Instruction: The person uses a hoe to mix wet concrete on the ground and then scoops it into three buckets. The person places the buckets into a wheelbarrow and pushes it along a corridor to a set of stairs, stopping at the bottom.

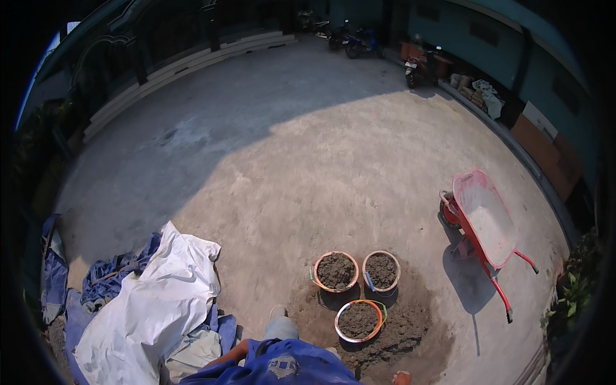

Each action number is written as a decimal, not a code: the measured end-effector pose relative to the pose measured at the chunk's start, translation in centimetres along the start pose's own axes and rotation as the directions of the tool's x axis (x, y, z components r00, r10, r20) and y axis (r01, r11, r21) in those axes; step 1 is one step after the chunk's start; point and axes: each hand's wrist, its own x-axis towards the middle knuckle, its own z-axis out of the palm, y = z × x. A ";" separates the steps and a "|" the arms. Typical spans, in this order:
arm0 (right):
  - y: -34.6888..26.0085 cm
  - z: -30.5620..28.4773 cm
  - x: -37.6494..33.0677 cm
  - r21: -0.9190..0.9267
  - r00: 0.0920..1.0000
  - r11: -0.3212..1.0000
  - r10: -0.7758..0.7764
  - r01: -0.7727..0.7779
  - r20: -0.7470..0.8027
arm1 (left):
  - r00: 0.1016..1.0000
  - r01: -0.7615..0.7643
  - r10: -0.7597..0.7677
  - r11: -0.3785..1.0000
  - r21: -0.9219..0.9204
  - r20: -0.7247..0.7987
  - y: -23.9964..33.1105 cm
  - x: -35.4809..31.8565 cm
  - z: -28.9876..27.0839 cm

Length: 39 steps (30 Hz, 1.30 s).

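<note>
Where mix lies heaped, it's lumpy, grey-brown (buckets too) | right hand: grip indiscernible | left hand: unseen

Right in front of me I've got a near bucket, with a left bucket and right bucket just behind it, mortar in all three, plus a heap spread to its right. Wheelbarrow is off to my right, sheet on my left over some cloth, motorbikes way at the back.
</note>
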 end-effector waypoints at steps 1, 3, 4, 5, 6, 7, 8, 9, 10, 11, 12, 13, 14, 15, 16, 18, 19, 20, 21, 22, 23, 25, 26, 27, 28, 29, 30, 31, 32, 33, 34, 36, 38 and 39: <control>-0.7 1.3 -0.7 -0.017 1.000 1.000 -0.013 0.013 0.001 | 0.991 -0.030 -0.018 0.938 0.346 0.133 -1.3 0.8 -2.0; -1.7 4.1 -2.8 -0.044 0.999 0.999 -0.032 0.032 0.006 | 0.999 0.027 -0.038 0.966 0.258 0.039 -2.5 0.8 -4.2; -2.2 5.6 -3.9 -0.055 0.999 0.998 -0.041 0.042 0.010 | 0.999 0.053 -0.052 0.975 0.215 -0.008 -3.2 0.8 -5.6; -2.7 7.5 -5.1 -0.068 0.998 0.996 -0.052 0.054 0.025 | 0.989 -0.099 0.127 0.948 0.303 -0.077 -4.6 0.8 -6.6; -3.3 9.6 -6.7 -0.074 0.997 0.995 -0.063 0.066 0.050 | 0.970 -0.155 0.204 0.938 0.309 -0.131 -5.7 0.7 -8.3; -3.7 11.8 -8.3 -0.083 0.994 0.994 -0.070 0.076 0.078 | 0.943 -0.211 0.279 0.924 0.320 -0.184 -6.7 0.8 -9.9; -4.1 14.1 -10.1 -0.100 0.988 0.990 -0.084 0.097 0.126 | 0.909 -0.264 0.347 0.908 0.324 -0.231 -7.6 1.0 -11.5; -4.5 16.3 -13.0 -0.138 0.978 0.983 -0.096 0.123 0.186 | 0.925 -0.204 0.220 0.975 0.084 -0.311 -8.3 0.7 -13.2; -4.8 18.5 -16.0 -0.176 0.964 0.973 -0.105 0.150 0.244 | 0.933 -0.133 0.066 0.976 -0.170 -0.353 -8.8 -0.1 -14.6; -5.1 20.4 -18.7 -0.207 0.948 0.962 -0.111 0.178 0.299 | 0.930 -0.070 -0.090 0.908 -0.413 -0.356 -9.0 -0.6 -16.1; -5.2 21.6 -20.2 -0.176 0.934 0.958 -0.164 0.228 0.318 | 0.915 0.130 -0.284 0.880 -0.458 -0.286 -7.5 0.2 -17.9; -5.2 21.7 -20.9 -0.137 0.928 0.954 -0.215 0.266 0.305 | 0.872 0.325 -0.454 0.817 -0.476 -0.184 -2.5 2.0 -20.5; -5.1 24.0 -22.9 -0.110 0.893 0.941 -0.262 0.321 0.365 | 0.756 0.508 -0.637 0.717 -0.478 -0.151 0.0 0.8 -24.1; -5.2 25.9 -24.7 -0.105 0.873 0.935 -0.269 0.337 0.407 | 0.701 0.501 -0.685 0.671 -0.547 -0.199 -2.9 0.9 -25.7; -5.5 27.6 -26.4 -0.099 0.851 0.930 -0.276 0.353 0.446 | 0.678 0.489 -0.706 0.641 -0.592 -0.204 -4.7 1.1 -28.3; -5.8 29.7 -28.1 -0.119 0.828 0.921 -0.269 0.371 0.492 | 0.647 0.455 -0.740 0.569 -0.685 -0.184 -6.0 1.8 -32.2; -5.8 30.7 -28.6 -0.143 0.823 0.919 -0.249 0.367 0.511 | 0.640 0.452 -0.744 0.566 -0.690 -0.191 -6.6 2.2 -34.1; -6.1 30.9 -28.4 -0.166 0.828 0.917 -0.236 0.363 0.509 | 0.638 0.435 -0.743 0.565 -0.701 -0.203 -6.2 3.6 -34.9; -6.2 31.5 -28.0 -0.189 0.856 0.928 -0.200 0.322 0.477 | 0.634 0.418 -0.741 0.569 -0.708 -0.221 -5.0 4.7 -36.0; -6.7 31.6 -27.3 -0.234 0.877 0.927 -0.162 0.292 0.452 | 0.630 0.402 -0.740 0.571 -0.715 -0.237 -4.1 6.0 -36.5; -7.2 32.3 -27.6 -0.279 0.888 0.923 -0.119 0.264 0.444 | 0.638 0.368 -0.732 0.561 -0.741 -0.238 -3.7 6.7 -36.9; -8.6 34.1 -28.4 -0.323 0.897 0.924 -0.047 0.206 0.439 | 0.647 0.403 -0.736 0.551 -0.731 -0.198 -3.6 8.6 -37.8; -9.4 34.4 -28.1 -0.301 0.904 0.935 -0.047 0.190 0.425 | 0.677 0.423 -0.718 0.560 -0.713 -0.162 -2.4 10.1 -37.3; -10.1 35.4 -27.9 -0.282 0.904 0.943 -0.045 0.179 0.426 | 0.712 0.428 -0.692 0.560 -0.710 -0.118 -2.7 11.1 -37.3; -11.0 36.8 -28.0 -0.264 0.899 0.948 -0.046 0.177 0.436 | 0.718 0.451 -0.693 0.537 -0.713 -0.068 -3.9 12.6 -37.6; -12.0 37.8 -27.7 -0.272 0.892 0.946 -0.034 0.174 0.451 | 0.740 0.448 -0.669 0.567 -0.692 -0.068 -3.6 13.7 -37.6; -13.7 39.1 -29.5 -0.311 0.887 0.933 -0.019 0.181 0.461 | 0.753 0.447 -0.654 0.590 -0.673 -0.074 -3.8 14.2 -37.8; -15.7 40.6 -31.7 -0.351 0.882 0.917 -0.003 0.191 0.471 | 0.794 0.445 -0.593 0.716 -0.537 -0.134 -4.2 15.1 -38.9; -17.7 41.5 -33.1 -0.389 0.881 0.899 0.006 0.203 0.473 | 0.839 0.425 -0.517 0.818 -0.388 -0.171 -4.4 16.3 -39.8; -19.2 42.9 -31.9 -0.379 0.873 0.903 0.008 0.204 0.489 | 0.888 0.375 -0.417 0.900 -0.220 -0.193 -4.4 18.2 -41.3; -20.7 45.1 -30.0 -0.370 0.863 0.906 0.009 0.207 0.505 | 0.929 0.309 -0.312 0.950 -0.046 -0.198 -4.3 20.1 -42.8; -24.9 49.5 -30.8 -0.343 0.827 0.900 -0.034 0.270 0.562 | 0.973 0.184 -0.130 0.937 0.297 -0.191 -4.6 21.7 -46.6; -30.7 52.5 -32.9 -0.285 0.814 0.905 -0.103 0.315 0.572 | 0.922 0.316 -0.284 0.945 0.087 -0.262 -1.1 23.4 -49.0; -33.6 53.7 -32.7 -0.240 0.821 0.916 -0.145 0.323 0.552 | 0.815 0.435 -0.513 0.849 -0.300 -0.270 3.2 26.3 -49.9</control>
